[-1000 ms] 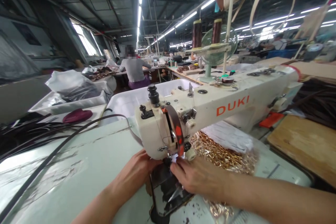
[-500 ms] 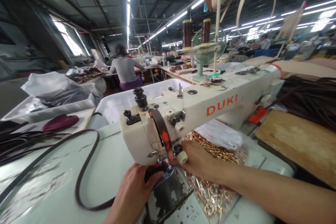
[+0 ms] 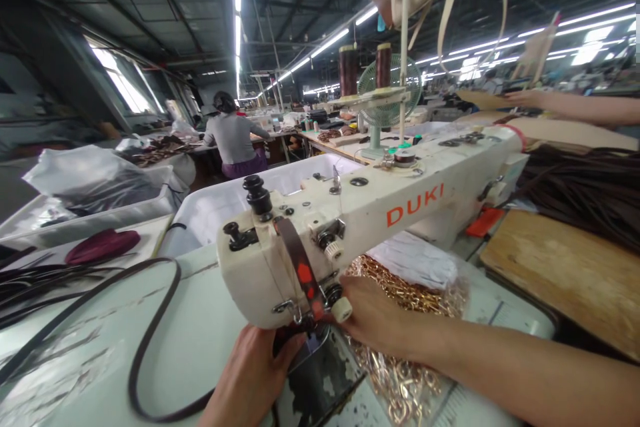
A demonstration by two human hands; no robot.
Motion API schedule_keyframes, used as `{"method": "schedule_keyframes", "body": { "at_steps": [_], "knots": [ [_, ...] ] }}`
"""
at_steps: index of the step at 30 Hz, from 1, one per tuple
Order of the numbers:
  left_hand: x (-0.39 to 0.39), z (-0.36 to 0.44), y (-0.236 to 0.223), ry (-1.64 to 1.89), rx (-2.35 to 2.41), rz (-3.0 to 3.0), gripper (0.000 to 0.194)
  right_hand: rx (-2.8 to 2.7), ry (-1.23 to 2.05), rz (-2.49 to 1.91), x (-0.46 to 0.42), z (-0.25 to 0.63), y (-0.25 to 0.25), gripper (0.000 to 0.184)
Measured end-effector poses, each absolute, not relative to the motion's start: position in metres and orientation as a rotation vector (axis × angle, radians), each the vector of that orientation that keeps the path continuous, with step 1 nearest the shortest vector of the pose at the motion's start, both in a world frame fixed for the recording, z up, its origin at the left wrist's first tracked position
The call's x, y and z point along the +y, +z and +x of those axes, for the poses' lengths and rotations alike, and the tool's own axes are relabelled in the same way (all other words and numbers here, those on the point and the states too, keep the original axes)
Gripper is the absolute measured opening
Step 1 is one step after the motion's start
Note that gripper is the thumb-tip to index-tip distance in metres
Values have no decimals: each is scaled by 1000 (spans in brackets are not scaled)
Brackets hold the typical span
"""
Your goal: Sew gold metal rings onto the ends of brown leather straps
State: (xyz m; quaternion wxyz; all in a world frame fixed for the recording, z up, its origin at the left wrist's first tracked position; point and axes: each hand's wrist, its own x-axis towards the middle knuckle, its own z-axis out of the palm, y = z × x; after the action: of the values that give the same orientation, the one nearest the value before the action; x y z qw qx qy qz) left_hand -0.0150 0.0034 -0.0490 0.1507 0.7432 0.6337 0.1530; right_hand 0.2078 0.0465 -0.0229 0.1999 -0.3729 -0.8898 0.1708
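Note:
A cream sewing machine [image 3: 365, 213] with red letters on its arm stands in front of me. My left hand [image 3: 255, 367] is closed around a dark brown strap [image 3: 143, 340] just left of the needle area. From there the strap runs out over the table in a loose loop. My right hand [image 3: 373, 317] reaches under the machine arm, to the right of the needle. Its fingers are drawn together near the presser foot, partly hidden behind the cream knob [image 3: 343, 309], so what they hold does not show. A short brown band with red marks [image 3: 303, 270] hangs on the machine head.
A plastic bag of gold-coloured metal clasps [image 3: 400, 380] lies under my right forearm. Behind the machine is a white bin [image 3: 200, 207]. Dark straps [image 3: 575, 193] are heaped right of a wooden board [image 3: 565, 267]. Another person's arm [image 3: 575, 107] reaches in at far right.
The view has shifted slightly, so the machine sits a little lower and further left. Another person's arm has come in at the right with a tan piece. Both my hands stay at the needle area.

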Motion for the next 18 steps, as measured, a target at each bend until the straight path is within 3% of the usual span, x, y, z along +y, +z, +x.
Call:
{"method": "schedule_keyframes", "body": {
  "at_steps": [18],
  "knots": [
    [7, -11, -40, 622, 1752, 2033, 30, -2591, 360, -960, 48, 208, -22, 13]
  ]
}}
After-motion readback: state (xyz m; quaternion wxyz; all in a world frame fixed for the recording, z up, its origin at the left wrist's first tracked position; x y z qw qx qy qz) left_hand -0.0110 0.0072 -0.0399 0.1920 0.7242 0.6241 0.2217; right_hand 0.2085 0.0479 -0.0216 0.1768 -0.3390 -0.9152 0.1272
